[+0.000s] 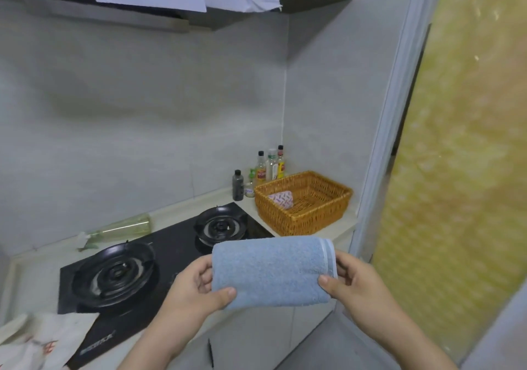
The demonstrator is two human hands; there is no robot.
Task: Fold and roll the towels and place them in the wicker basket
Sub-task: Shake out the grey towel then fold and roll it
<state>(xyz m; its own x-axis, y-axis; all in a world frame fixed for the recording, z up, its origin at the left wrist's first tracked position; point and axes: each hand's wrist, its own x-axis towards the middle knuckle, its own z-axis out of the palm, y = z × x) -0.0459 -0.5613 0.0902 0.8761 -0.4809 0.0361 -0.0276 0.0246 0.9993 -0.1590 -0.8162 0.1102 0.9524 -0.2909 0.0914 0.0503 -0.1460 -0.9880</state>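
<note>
**Tally: Towels, Basket, Bottles, Burners**

2 hands show: left hand [196,287] at 7 o'clock, right hand [356,281] at 5. 2 rolled towels: 1 blue towel [271,270], 1 patterned towel [282,198]. 1 wicker basket [299,218] sits at 4 o'clock. 2 burners: left burner [114,272], right burner [219,225]. 6 bottles: 5 upright bottles [261,170] at the basket's 11 o'clock, 1 lying bottle [125,225].
</note>
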